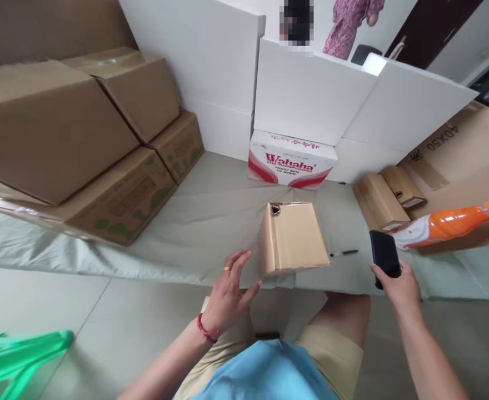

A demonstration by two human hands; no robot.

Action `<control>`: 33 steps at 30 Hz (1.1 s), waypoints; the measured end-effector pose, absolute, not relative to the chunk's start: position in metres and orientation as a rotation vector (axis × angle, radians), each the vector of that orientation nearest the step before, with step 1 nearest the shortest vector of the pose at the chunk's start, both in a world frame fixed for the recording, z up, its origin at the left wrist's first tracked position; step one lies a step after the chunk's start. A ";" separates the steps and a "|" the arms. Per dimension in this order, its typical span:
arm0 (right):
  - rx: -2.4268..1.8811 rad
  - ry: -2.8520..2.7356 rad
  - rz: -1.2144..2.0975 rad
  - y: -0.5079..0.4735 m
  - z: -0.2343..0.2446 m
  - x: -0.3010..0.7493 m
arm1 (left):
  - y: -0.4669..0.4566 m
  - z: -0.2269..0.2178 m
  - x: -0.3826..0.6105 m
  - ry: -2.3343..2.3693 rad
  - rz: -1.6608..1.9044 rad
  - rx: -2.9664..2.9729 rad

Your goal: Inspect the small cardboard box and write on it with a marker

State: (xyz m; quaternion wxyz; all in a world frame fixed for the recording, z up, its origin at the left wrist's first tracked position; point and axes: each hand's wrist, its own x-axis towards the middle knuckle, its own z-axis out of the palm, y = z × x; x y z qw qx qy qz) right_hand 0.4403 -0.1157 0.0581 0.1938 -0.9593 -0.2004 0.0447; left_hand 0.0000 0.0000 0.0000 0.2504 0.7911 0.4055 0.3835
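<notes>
A small taped cardboard box lies on a pale green sheet in front of me. My left hand hovers open just left of the box's near corner, fingers spread, a ring on one finger and a red band at the wrist. My right hand is closed around a black phone to the right of the box. A black pen lies on the sheet between the box and the phone.
Large cardboard boxes are stacked at the left. White foam panels and a red-and-white Wahaha carton stand behind. Two small boxes, an orange bottle and flat cardboard sit right. A person stands far back. A green plastic object is at the lower left.
</notes>
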 end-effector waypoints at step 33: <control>-1.599 -1.583 0.322 -0.017 0.027 0.279 | 0.026 -0.015 0.036 0.727 1.068 0.613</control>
